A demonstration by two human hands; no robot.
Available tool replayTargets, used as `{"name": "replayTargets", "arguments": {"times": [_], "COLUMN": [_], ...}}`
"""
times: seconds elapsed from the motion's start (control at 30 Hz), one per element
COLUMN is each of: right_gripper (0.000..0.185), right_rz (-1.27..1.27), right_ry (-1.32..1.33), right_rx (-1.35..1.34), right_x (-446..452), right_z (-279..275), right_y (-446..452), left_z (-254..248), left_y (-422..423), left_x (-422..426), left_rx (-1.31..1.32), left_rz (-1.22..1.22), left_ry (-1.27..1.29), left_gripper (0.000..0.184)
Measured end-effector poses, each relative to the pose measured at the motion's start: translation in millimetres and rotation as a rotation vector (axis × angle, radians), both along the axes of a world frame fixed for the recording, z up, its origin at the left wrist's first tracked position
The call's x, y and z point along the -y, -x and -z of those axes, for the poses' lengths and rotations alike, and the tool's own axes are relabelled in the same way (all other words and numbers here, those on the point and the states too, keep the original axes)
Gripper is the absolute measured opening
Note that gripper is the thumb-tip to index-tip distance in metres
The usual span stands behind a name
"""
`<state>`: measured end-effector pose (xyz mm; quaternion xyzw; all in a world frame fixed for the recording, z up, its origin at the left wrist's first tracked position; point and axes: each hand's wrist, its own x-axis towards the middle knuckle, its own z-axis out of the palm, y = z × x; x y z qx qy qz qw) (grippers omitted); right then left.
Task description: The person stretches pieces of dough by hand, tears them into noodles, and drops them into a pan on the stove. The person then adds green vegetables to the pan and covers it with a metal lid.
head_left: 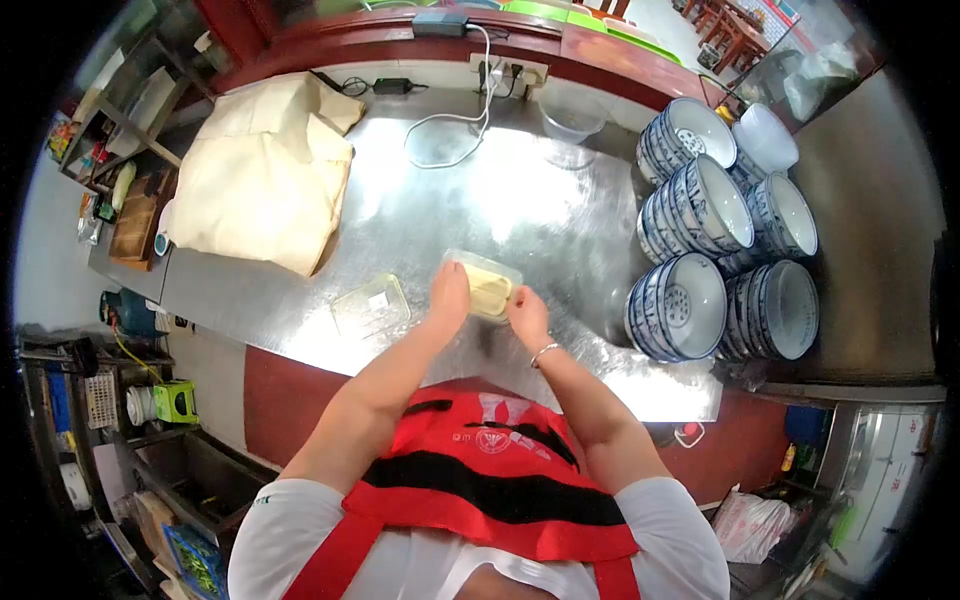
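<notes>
A clear rectangular plastic container point(486, 261) stands on the steel table in front of me. Pale yellow food point(488, 292) lies in it, in long smooth pieces whose kind I cannot make out. My left hand point(451, 290) is closed on the container's left side, fingers partly hidden. At the right side, my right hand point(527, 311) has its fingertips pinched at the rim, close against the food. A clear plastic lid point(371, 306) lies flat on the table, left of my left hand and apart from it.
Stacks of blue-and-white bowls point(678, 306) stand at the right. A cream cloth point(262, 170) covers something at the left. Toward the back are a white cable point(446, 166) and a clear plastic bowl point(572, 120). The steel table's point(560, 385) front edge is near my apron.
</notes>
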<state>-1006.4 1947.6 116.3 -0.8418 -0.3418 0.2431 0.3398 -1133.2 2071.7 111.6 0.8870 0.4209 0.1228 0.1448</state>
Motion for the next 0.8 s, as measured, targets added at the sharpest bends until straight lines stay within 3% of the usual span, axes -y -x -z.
{"name": "replayTargets", "arguments": {"times": [0.13,0.23,0.33,0.53,0.8], "right_gripper": [0.021,0.024,0.029,0.032,0.035], "right_rz": [-0.029,-0.044,-0.058,-0.103,-0.134], "right_ry": [-0.122,-0.213,-0.228,-0.247,-0.181], "right_rx": [0.06,0.109,0.041,0.086,-0.008], "right_x": [6.1,14.7,19.8,20.3,20.4], "right_z": [-5.5,-6.3,-20.3,-19.2,-16.1], "right_y": [3.4,4.0,1.7,-5.2,-11.8], "left_z": [3.5,12.0,1.9,0.0,3.9], "left_y": [-13.5,-22.7,-19.5,-22.5,-19.7], "left_x": [8.7,12.6,19.3,18.6,17.3], "left_rx": [0.026,0.127,0.032,-0.044,-0.091], "left_rz": [-0.166,-0.368,-0.224,-0.175,-0.243], "left_ry": [0.036,0.218,0.039,-0.123,0.03], "left_gripper": [0.016,0.014,0.013,0.011,0.013]}}
